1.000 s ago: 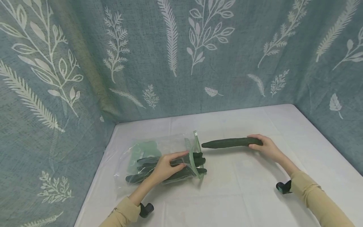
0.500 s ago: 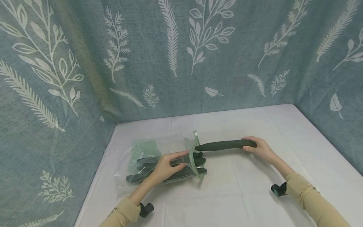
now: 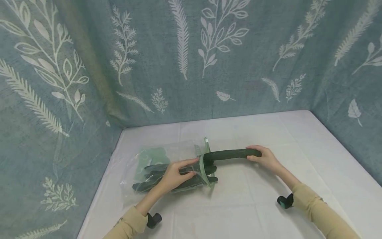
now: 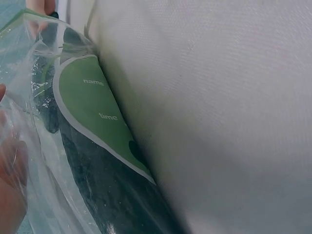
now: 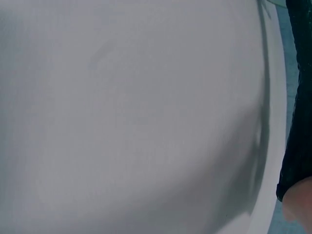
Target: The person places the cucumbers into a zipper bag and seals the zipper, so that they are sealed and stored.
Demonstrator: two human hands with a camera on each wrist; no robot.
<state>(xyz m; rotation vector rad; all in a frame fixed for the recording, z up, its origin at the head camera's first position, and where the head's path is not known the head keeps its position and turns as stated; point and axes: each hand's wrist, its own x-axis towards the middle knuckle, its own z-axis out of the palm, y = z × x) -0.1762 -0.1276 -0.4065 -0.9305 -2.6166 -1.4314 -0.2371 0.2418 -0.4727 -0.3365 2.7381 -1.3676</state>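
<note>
A clear zip bag (image 3: 179, 149) with green trim lies on the table, several dark green cucumbers (image 3: 176, 174) inside with their ends poking out of its raised mouth. My left hand (image 3: 176, 174) holds the bag's upper layer near the opening, thumb and index finger spread in a curve. My right hand (image 3: 264, 158) grips the right end of another long cucumber (image 3: 229, 154); its left tip reaches into the mouth, above the others. In the left wrist view the bag's green label (image 4: 92, 97) covers part of a cucumber, and plastic blurs the fingers (image 4: 12, 165).
A white cloth covers the table (image 3: 232, 205). A blue-grey curtain (image 3: 179, 99) with white leaf patterns stands along the back and both sides. Black wrist cameras (image 3: 154, 220) sit at both cuffs.
My right hand has moved left with its cucumber, whose tip has gone from beside the bag into its mouth. The left hand and bag have stayed in place.
</note>
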